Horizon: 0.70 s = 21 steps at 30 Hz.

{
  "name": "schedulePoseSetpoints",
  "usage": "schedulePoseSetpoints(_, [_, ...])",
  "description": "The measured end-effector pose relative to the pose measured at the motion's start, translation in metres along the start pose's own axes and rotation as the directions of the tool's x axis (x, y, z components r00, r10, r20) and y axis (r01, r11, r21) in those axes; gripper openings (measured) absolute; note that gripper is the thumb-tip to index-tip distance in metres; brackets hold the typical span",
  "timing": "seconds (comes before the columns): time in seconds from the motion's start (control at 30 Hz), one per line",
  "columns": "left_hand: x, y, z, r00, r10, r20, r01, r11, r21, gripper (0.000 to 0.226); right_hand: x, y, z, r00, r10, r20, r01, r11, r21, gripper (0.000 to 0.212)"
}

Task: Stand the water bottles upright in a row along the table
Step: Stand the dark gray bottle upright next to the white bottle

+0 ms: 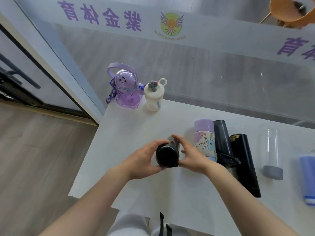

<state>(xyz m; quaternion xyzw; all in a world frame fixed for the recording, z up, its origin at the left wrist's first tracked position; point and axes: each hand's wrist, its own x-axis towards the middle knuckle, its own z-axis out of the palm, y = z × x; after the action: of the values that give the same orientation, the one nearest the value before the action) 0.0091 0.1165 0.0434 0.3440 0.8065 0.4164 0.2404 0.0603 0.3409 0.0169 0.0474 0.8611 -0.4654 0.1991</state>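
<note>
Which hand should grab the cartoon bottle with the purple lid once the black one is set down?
Probably right. The right hand is beside the cartoon bottle, nearly touching it; the left hand is beyond the black bottle.

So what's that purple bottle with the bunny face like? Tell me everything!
The purple bottle is see-through lilac plastic shaped like a little character, with a clear domed top over a smiling face. A lilac handle arches above it and a patterned strap hangs at its side. It stands upright at the table's far corner, close beside the cream bottle.
</note>
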Motion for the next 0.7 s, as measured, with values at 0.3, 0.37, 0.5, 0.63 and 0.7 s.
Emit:
schedulePoseSetpoints(0.3, [0.027,0.03,0.027,0.897,-0.279,-0.342,0.266,0.96,-0.084,0.074,-0.019,0.012,0.033,0.93,0.046,-0.365,0.027,0.981,0.192,0.063])
schedulePoseSetpoints(0.37, [0.038,0.039,0.029,0.858,-0.37,-0.357,0.344,0.929,-0.137,0.07,-0.016,0.008,0.041,0.91,0.035,-0.413,0.039,0.985,0.168,0.065])
schedulePoseSetpoints(0.5, [0.055,0.043,0.029,0.829,-0.45,-0.331,0.408,0.892,-0.193,0.073,-0.004,-0.007,0.04,0.867,0.039,-0.497,0.059,0.982,0.179,0.065])
schedulePoseSetpoints(0.63, [0.054,0.038,0.037,0.876,-0.407,-0.26,0.374,0.912,-0.168,0.071,0.009,-0.008,0.036,0.841,0.047,-0.539,0.095,0.968,0.232,0.053])
schedulePoseSetpoints(0.7, [0.051,0.034,0.04,0.892,-0.387,-0.235,0.348,0.918,-0.191,0.068,0.012,-0.001,0.036,0.846,0.08,-0.527,0.063,0.967,0.248,0.053])
